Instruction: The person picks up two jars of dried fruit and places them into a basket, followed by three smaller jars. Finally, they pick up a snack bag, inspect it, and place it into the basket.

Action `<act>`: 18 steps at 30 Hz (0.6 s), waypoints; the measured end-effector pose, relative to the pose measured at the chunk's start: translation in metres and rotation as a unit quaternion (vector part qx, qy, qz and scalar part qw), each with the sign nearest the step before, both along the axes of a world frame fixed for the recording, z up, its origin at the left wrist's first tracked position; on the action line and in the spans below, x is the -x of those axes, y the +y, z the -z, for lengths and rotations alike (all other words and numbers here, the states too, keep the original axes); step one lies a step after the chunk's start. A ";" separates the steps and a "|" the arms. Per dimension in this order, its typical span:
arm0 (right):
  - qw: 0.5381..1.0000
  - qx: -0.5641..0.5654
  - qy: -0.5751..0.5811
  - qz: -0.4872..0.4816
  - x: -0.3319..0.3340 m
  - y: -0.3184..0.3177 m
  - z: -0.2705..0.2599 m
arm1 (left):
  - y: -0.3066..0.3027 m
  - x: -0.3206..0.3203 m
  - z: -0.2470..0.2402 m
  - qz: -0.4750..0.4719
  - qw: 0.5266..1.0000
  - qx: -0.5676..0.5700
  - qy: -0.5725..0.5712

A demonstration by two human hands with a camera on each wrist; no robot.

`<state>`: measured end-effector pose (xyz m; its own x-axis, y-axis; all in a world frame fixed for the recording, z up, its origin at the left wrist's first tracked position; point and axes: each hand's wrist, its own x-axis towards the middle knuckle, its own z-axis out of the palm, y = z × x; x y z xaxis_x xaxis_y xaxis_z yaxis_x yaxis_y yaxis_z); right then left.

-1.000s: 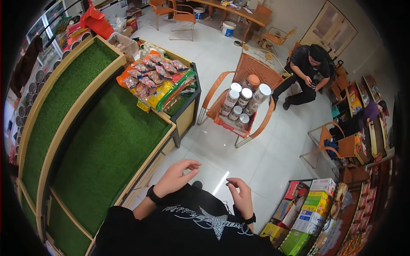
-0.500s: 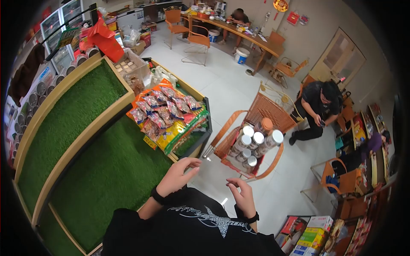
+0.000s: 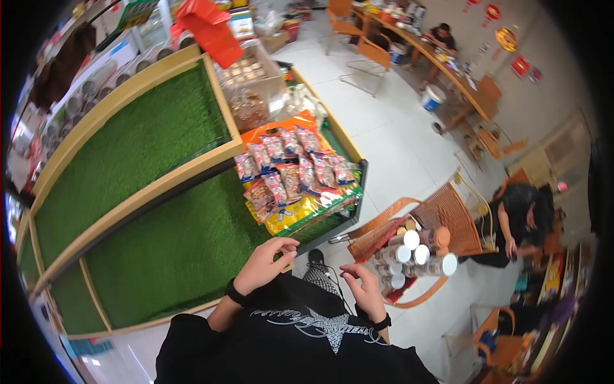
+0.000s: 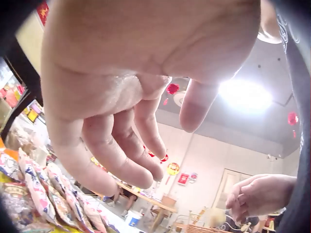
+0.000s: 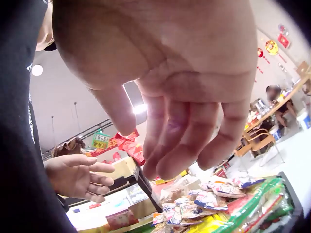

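Note:
My left hand hovers in front of my chest, its fingers relaxed and nothing held. Level with it on the other side, my right hand hangs with loosely bent fingers, also holding nothing. Just ahead of the left hand, small pink-and-clear snack packets lie in rows on a large yellow, orange and green bag. That bag rests at the corner of a shelf stand lined with green artificial turf. Beyond the right hand, several jars with white lids and one with an orange lid stand on a wicker chair.
A wooden-edged upper turf tier rises behind the lower one. A clear plastic bin and a red bag are at its far end. A seated person is behind the chair. White tiled floor runs toward a long wooden table.
The head view has swung right and up, so the turf stand and snack packets appear closer in front and the chair with jars further right. Both hands keep nearly the same pose.

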<state>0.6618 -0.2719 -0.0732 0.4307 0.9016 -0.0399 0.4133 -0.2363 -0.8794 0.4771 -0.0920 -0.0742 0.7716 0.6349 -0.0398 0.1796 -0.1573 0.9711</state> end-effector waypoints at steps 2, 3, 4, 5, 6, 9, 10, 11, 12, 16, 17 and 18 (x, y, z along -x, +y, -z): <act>0.999 0.022 0.017 -0.031 -0.020 0.023 0.002 | 0.001 0.001 0.001 -0.052 0.998 0.026 0.015; 0.998 0.021 0.009 -0.057 -0.031 0.037 -0.001 | 0.004 -0.001 -0.001 -0.073 0.997 0.022 0.018; 0.996 0.002 -0.003 -0.084 -0.040 0.052 0.000 | 0.006 -0.003 -0.003 -0.093 0.995 0.017 0.020; 0.994 -0.007 -0.002 -0.113 -0.048 0.067 -0.002 | 0.009 -0.005 -0.004 -0.112 0.993 0.022 0.021; 0.990 -0.017 -0.002 -0.142 -0.056 0.083 -0.006 | 0.010 -0.008 -0.004 -0.132 0.991 0.025 0.026; 0.973 -0.037 -0.029 -0.227 -0.075 0.125 -0.007 | 0.017 -0.017 0.009 -0.223 0.974 0.006 0.022; 0.967 -0.030 -0.018 -0.253 -0.080 0.139 -0.007 | 0.018 -0.020 0.020 -0.243 0.970 0.006 0.026; 0.962 -0.018 0.027 -0.270 -0.083 0.151 -0.003 | 0.019 -0.021 0.033 -0.281 0.959 0.030 0.029; 0.957 -0.017 0.031 -0.288 -0.086 0.163 0.006 | 0.019 -0.022 0.050 -0.318 0.946 0.055 0.031; 0.913 0.078 0.225 -0.331 -0.091 0.197 0.086 | 0.025 -0.023 0.108 -0.415 0.841 0.348 0.003; 0.912 0.099 0.151 -0.369 -0.089 0.203 0.104 | 0.027 -0.022 0.135 -0.436 0.828 0.354 -0.002; 0.905 0.115 0.074 -0.404 -0.087 0.207 0.113 | 0.029 -0.024 0.147 -0.445 0.822 0.355 -0.004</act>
